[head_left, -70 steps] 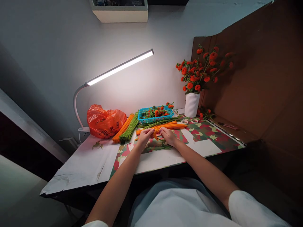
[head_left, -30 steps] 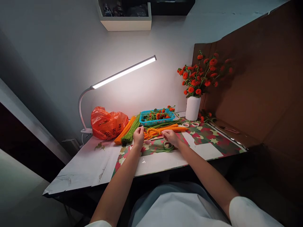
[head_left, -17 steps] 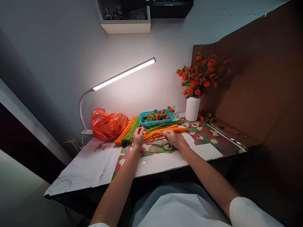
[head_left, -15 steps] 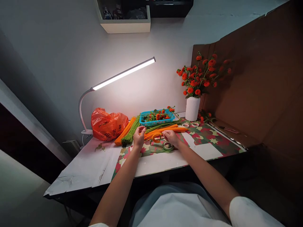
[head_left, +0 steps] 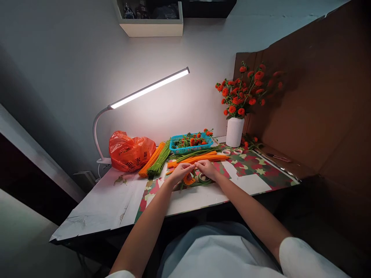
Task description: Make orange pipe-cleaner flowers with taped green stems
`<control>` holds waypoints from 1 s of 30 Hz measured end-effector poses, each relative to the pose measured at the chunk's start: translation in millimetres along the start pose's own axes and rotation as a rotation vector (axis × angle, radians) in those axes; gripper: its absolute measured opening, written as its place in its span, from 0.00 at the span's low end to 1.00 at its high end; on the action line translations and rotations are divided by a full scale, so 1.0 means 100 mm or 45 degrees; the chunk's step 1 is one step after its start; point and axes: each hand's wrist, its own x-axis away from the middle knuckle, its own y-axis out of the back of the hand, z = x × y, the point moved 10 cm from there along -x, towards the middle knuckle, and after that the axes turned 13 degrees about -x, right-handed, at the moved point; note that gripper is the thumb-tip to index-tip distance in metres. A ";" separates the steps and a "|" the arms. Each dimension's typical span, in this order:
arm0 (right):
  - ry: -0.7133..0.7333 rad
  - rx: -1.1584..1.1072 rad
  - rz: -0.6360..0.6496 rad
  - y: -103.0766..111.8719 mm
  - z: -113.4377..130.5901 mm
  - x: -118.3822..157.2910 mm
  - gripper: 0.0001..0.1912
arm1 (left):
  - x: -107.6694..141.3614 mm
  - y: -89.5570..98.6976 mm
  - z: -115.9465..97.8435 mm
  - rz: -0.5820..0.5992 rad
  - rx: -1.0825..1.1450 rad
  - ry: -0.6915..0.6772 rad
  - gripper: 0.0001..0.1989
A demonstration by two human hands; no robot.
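My left hand and my right hand meet over the table with fingertips pinched together. Just below the fingertips hangs a coil of orange pipe cleaner with a bit of green at it. My right hand's pinch appears to hold its end; whatever lies in my left fingertips is too small to make out. A roll of green tape lies under my right hand, partly covered by it. Behind both hands lies a bundle of orange pipe cleaners.
A blue basket holds orange flowers. Green pipe cleaners lie beside an orange plastic bag. Further back stand a lit lamp and a white vase of flowers. Tape rolls and pliers lie rightward.
My left hand has moved right and slightly down to meet my right hand. The orange coil has turned and now hangs lower, between the hands.
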 end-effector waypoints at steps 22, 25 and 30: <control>-0.112 -0.548 -0.689 0.66 -0.40 -0.05 0.26 | -0.06 0.05 0.16 0.007 -0.048 0.116 0.20; -0.112 -0.576 -0.678 0.66 -0.41 -0.05 0.26 | -0.05 0.06 0.15 -0.004 -0.048 0.103 0.20; -0.128 -0.515 -0.629 0.62 -0.40 -0.05 0.25 | -0.04 0.10 0.26 -0.035 0.005 0.158 0.17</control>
